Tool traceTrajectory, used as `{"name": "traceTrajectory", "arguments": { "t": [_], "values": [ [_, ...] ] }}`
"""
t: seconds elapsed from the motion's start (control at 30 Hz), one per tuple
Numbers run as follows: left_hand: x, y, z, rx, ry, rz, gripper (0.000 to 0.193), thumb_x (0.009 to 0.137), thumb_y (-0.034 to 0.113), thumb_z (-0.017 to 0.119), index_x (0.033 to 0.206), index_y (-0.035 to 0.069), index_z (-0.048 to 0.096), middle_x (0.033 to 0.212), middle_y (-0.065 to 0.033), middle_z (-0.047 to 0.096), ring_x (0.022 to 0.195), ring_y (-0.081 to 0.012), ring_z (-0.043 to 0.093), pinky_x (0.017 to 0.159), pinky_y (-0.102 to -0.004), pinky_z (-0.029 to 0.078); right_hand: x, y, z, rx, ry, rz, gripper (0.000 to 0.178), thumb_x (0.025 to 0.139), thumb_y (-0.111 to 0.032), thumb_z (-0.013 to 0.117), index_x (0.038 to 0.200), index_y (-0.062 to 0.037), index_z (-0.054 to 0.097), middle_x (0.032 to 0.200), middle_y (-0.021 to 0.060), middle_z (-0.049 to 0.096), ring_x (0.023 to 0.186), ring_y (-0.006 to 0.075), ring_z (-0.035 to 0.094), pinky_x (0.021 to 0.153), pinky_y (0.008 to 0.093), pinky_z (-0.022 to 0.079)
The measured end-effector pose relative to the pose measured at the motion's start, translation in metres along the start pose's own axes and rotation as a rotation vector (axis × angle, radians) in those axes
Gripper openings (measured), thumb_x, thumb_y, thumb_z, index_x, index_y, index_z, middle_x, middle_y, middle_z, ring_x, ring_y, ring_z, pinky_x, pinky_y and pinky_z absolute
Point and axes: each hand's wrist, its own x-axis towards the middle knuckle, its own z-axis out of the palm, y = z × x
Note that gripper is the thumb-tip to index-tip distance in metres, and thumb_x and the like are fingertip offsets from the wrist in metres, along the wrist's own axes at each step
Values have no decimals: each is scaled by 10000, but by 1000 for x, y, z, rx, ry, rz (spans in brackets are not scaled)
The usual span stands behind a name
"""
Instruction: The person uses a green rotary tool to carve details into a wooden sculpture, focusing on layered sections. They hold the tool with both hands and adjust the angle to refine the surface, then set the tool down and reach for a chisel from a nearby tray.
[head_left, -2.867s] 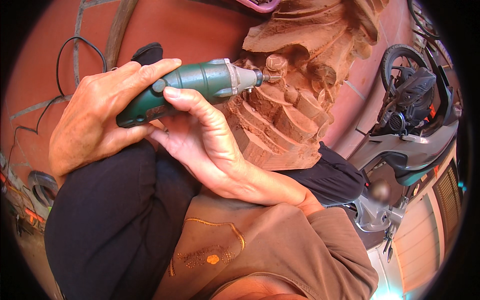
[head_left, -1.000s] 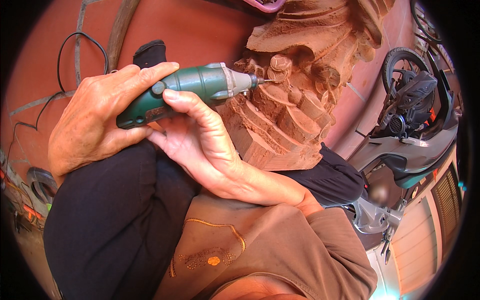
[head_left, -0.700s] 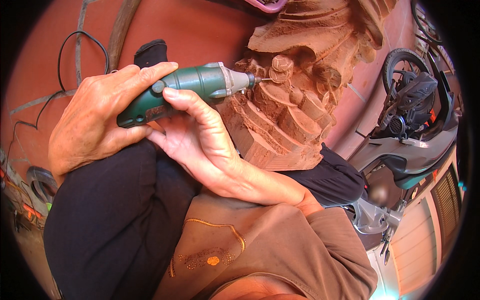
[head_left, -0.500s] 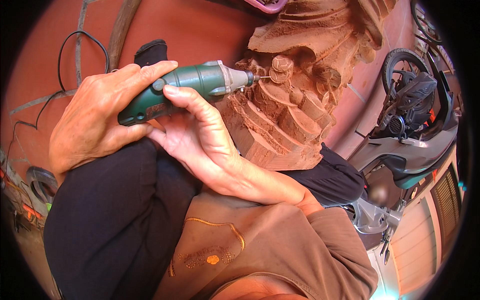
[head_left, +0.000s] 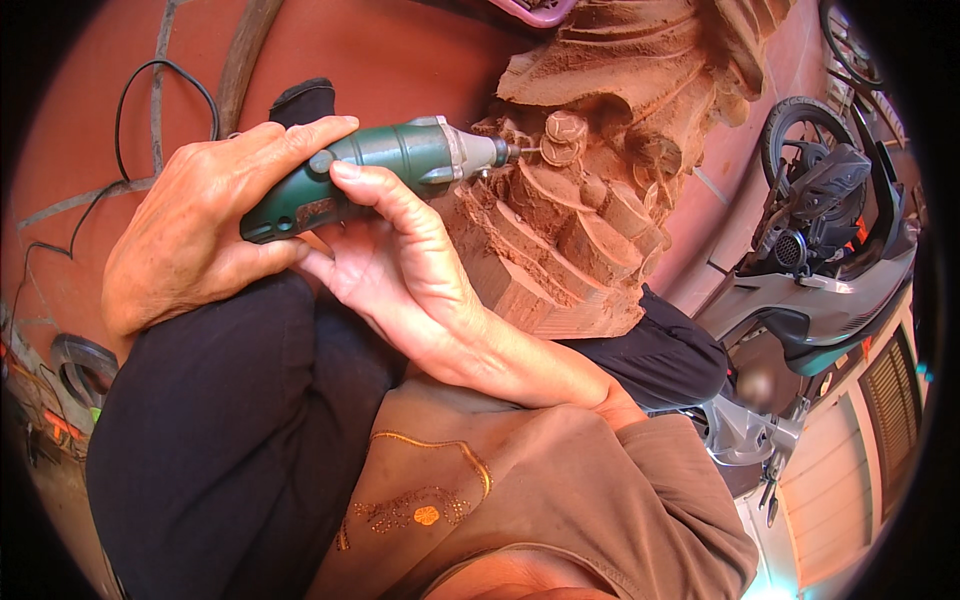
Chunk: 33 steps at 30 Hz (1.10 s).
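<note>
While the left hand [head_left: 190, 230] and right hand [head_left: 410, 275] are gripping the green rotary tool [head_left: 390, 150], its bit [head_left: 528, 150] is sitting farther toward nine o'clock than moments ago, probably shifting work to the round knob's [head_left: 564, 135] nine-o'clock edge; whether it's touching is hard to tell. The wooden carving [head_left: 600, 240] is lying at the tool's three o'clock.

On my feed it's bright and warm, with shadow beside the carving [head_left: 625, 75], bluish-white glare lower right, edges bending into black.

Brown shirt [head_left: 560, 470], short sleeve [head_left: 690, 500], curved gold trim [head_left: 486, 474] — orange flower motif [head_left: 426, 516], black trousers [head_left: 220, 430]
</note>
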Motion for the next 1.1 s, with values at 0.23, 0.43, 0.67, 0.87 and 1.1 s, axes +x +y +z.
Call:
{"name": "traceTrajectory", "arguments": {
  "t": [0.23, 0.43, 0.67, 0.87, 1.1],
  "values": [
    [3, 2, 1, 4, 21, 10, 773, 651, 83, 769, 1389, 64, 541, 1130, -186, 674, 993, -381, 664, 826, -439, 539, -2, -3, 5, -40, -8, -29, 305, 904, -161, 715, 1171, -88, 587, 1122, 38, 635, 1068, 169, 601, 1021, 388, 453],
    [2, 3, 3, 5, 38, -9, 775, 644, 85, 777, 1383, 61, 546, 1136, -191, 673, 1003, -390, 660, 830, -440, 539, -1, -4, 5, -44, -8, -17, 299, 904, -161, 714, 1168, -91, 591, 1117, 36, 635, 1079, 170, 599, 1023, 389, 454],
    [3, 2, 4, 3, 50, -5, 792, 623, 66, 784, 1381, 71, 551, 1125, -195, 673, 993, -397, 659, 823, -440, 540, 2, -4, 5, -49, -6, -17, 324, 903, -166, 716, 1186, -91, 578, 1139, 40, 625, 1109, 181, 592, 1015, 401, 468],
    [3, 2, 4, 3, 47, -20, 793, 620, 66, 790, 1378, 76, 554, 1127, -192, 674, 995, -394, 659, 821, -441, 540, 2, -4, 5, -36, -1, -28, 351, 894, -156, 727, 1197, -82, 565, 1147, 45, 618, 1121, 186, 589, 1026, 405, 467],
    [3, 1, 4, 10, 61, 3, 793, 626, 71, 793, 1381, 79, 552, 1117, -187, 676, 986, -390, 661, 820, -440, 540, 1, -5, 6, -38, 5, -32, 353, 890, -152, 731, 1195, -82, 568, 1133, 47, 624, 1110, 191, 595, 1031, 404, 467]
  ]
}}
